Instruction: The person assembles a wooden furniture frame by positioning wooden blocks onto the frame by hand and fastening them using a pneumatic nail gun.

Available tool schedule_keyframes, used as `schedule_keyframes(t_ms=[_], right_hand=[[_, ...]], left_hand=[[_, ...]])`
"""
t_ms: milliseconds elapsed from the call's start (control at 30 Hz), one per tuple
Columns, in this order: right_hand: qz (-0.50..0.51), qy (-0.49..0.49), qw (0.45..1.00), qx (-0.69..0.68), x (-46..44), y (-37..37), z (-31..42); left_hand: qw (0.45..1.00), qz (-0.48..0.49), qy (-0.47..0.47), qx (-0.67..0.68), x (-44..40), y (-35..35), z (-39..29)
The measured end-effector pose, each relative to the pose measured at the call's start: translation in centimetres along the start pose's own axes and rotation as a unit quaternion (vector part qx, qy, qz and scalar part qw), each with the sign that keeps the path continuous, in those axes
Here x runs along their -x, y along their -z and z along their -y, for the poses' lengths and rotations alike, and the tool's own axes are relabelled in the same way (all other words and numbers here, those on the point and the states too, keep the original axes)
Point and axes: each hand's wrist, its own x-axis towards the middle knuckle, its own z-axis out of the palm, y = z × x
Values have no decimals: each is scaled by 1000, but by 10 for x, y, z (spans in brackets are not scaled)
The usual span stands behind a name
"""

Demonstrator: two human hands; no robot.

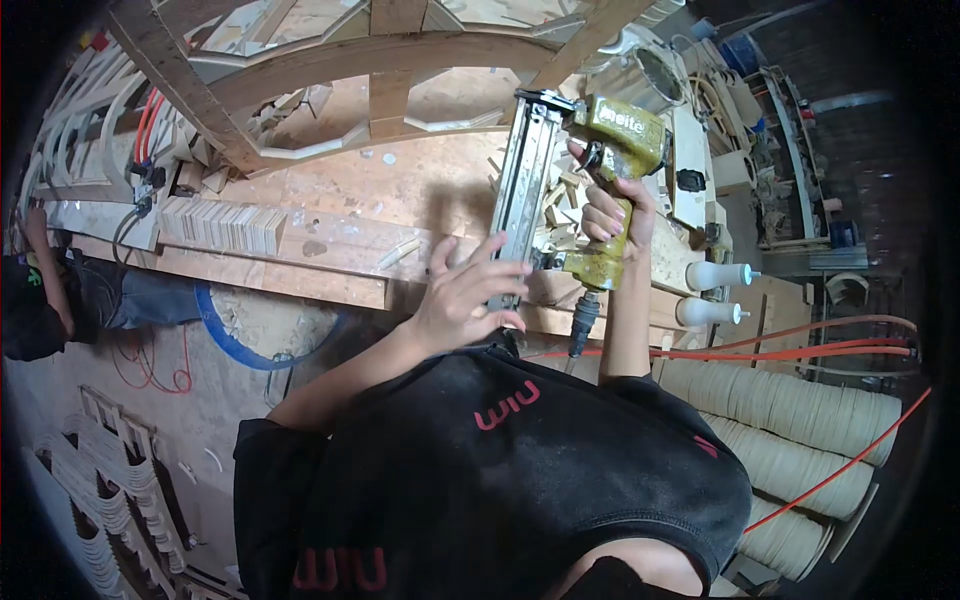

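Right hand [620,218] clamped round nail gun [628,130] grip, left hand [470,292] at the magazine [524,180], fingers apart, gun held over tabletop [350,195], wood scraps [565,208] beside the magazine, wood frame [300,72] near its top end, stacked slats [225,225] off left.

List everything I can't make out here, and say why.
All in the head view:
- Right palm: hidden, wrapped round the grip of the nail gun.
- Lower part of the magazine: partly hidden by the left hand.
- Far side of the wooden frame: cut off by the top edge.
- Markings on the white bottles: too small to tell.
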Motion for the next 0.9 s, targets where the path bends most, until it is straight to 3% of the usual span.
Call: schedule_keyframes(t_ms=[100, 233, 367, 400, 467, 533, 567, 633, 900], right_hand=[[20, 38, 999, 12, -1, -3, 7], [23, 55, 998, 28, 5, -11, 16], [-45, 116, 986, 108, 29, -17, 28], [-100, 131, 978, 131, 37, -34, 28], [-177, 205, 938, 216, 65, -36, 34], [-279, 251, 873, 310, 96, -62, 31], [-322, 292, 831, 348, 111, -73, 26], [-410, 345, 749, 389, 140, -93, 18], [-590, 478, 549, 350, 240, -130, -23]], left_hand=[[998, -55, 28, 6, -6, -3, -10], [995, 80, -3, 65, -23, 17, -1], [986, 153, -8, 59, -7, 26, -4], [983, 174, -5, 50, 0, 25, -2], [976, 216, -8, 35, 13, 20, 6], [958, 266, 85, 70, 18, 14, 5], [943, 295, 130, 87, 21, 10, 5], [935, 304, 136, 121, 23, 0, 8], [872, 425, 123, 209, 28, -40, 2]])
